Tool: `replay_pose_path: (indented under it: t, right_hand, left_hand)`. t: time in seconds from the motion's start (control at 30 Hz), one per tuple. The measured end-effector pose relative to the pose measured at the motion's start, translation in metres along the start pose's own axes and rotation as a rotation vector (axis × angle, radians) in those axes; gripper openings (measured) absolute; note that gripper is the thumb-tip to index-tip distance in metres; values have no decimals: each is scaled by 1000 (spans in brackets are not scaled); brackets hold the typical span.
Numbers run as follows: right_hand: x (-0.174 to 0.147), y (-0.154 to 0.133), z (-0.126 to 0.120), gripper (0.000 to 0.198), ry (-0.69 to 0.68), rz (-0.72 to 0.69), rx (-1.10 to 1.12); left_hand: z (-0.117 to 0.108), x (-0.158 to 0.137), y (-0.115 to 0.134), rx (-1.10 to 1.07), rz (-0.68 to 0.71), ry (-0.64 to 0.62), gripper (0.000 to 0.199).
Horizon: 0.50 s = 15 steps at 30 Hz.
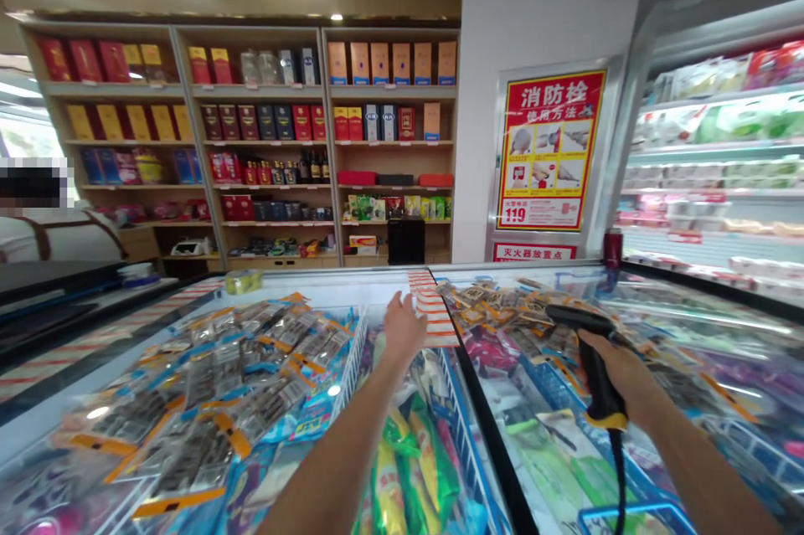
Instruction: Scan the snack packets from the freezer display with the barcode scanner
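My left hand (403,327) reaches forward over the middle of a chest freezer, its fingers apart and nothing visible in them. Beside its fingertips is an orange-and-white striped strip (435,313) near the dark edge between the lids; whether they touch is unclear. Below that arm lie yellow and green packages (411,464) in a wire basket. My right hand (619,372) is wrapped round the grip of a black and yellow barcode scanner (595,384), whose cord hangs down. Small clear packets with orange and blue edges (217,372) fill the left side.
More brown packets (502,305) lie in the right freezer section. Shelves (270,141) with boxes and bottles stand behind. A red hydrant sign (553,151) is on the wall, and a lit refrigerated display (716,158) stands right. At far left is another person (59,235).
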State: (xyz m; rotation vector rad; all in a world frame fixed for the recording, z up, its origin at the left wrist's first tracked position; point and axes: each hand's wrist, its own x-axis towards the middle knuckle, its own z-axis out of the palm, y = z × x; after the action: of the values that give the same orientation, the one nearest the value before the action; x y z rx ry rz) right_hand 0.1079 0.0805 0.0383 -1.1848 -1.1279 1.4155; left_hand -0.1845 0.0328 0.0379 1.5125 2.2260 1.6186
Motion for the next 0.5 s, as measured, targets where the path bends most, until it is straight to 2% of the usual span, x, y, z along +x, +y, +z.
replay_pose_path:
  t: [0.13, 0.23, 0.37, 0.5]
  right_hand:
    - [-4, 0, -3, 24, 21, 34, 0]
    - [-7, 0, -2, 23, 23, 27, 15]
    - [-6, -1, 0, 24, 16, 7, -20]
    - [-6, -1, 2, 26, 20, 28, -36]
  left_hand:
    - [69, -5, 24, -160, -3, -194, 32]
    - [100, -4, 26, -198, -48, -259, 33]
    - [117, 0, 20, -407, -151, -224, 25]
    - [116, 1, 19, -508, -203, -233, 25]
